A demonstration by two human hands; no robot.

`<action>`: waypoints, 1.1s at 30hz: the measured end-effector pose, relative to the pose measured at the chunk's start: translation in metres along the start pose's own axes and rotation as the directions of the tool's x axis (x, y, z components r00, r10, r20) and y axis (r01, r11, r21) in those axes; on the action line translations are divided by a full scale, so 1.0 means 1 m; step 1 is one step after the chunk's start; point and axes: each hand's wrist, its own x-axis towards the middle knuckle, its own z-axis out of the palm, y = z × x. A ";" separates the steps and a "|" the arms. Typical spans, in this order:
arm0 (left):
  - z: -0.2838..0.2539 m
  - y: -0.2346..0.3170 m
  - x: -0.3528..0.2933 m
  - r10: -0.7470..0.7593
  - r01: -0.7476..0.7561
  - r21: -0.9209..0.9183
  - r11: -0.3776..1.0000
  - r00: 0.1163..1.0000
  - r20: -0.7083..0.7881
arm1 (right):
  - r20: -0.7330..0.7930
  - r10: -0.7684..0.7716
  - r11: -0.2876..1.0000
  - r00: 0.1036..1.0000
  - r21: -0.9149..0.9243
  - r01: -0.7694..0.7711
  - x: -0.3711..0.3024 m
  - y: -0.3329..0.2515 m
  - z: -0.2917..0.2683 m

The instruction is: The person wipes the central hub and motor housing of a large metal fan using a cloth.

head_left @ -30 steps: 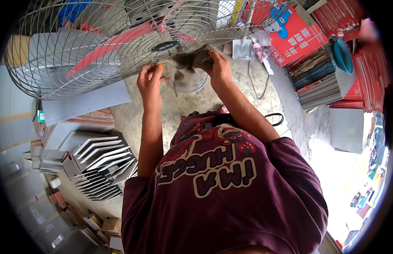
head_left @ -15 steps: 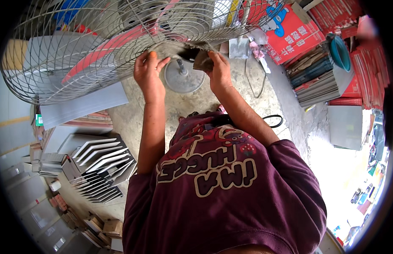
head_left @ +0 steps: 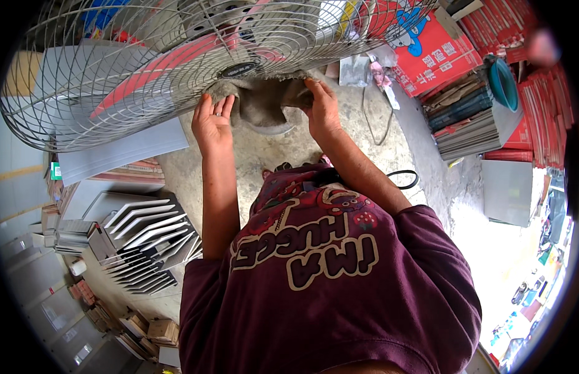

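A dirty grey-brown cloth (head_left: 264, 103) spans the space between my two hands, hanging down in a sagging fold in front of the fan. My left hand (head_left: 213, 124) is at the cloth's left end, palm up, with several fingers stretched; its grip is partly hidden behind the fingers. At the other end, my right hand (head_left: 324, 106) pinches the cloth's upper corner between thumb and fingers. Right behind the cloth stands a large fan with a wire cage (head_left: 137, 81) and red blades. The cloth mostly covers the fan's round base (head_left: 280, 129).
White folded panels (head_left: 149, 230) stand in a row on the left floor, near a grey sheet (head_left: 124, 153) under the fan. Red cartons (head_left: 436, 56), stacked boards (head_left: 467, 128) and a teal basin (head_left: 502, 84) line the right. A dark cable loop (head_left: 405, 179) lies beside my right arm.
The cloth has dropped from a bunched, raised shape into a wider hanging fold, covering more of the fan base. My left hand has shifted slightly left and down; its fingers have straightened.
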 end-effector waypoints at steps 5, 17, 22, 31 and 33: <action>0.026 -0.011 -0.007 0.047 -0.062 0.115 0.991 0.990 0.131 | -0.019 -0.010 1.000 1.000 -0.007 0.010 0.002 -0.002 -0.002; 0.062 -0.035 -0.025 0.004 -0.046 0.177 0.983 0.973 0.229 | -0.050 -0.034 0.999 0.998 0.003 0.034 -0.003 -0.011 -0.003; 0.073 -0.017 -0.034 0.062 -0.107 0.134 0.985 0.951 0.304 | -0.031 -0.050 0.998 0.998 -0.026 0.049 -0.001 -0.010 -0.005; 0.036 0.014 -0.019 0.088 -0.101 0.055 0.993 0.973 0.212 | 0.013 -0.047 0.999 0.999 0.002 0.047 -0.003 -0.007 0.002; 0.024 0.016 -0.014 0.084 -0.096 0.065 0.993 0.983 0.164 | 0.004 -0.047 0.999 0.999 0.010 0.047 -0.005 -0.007 0.005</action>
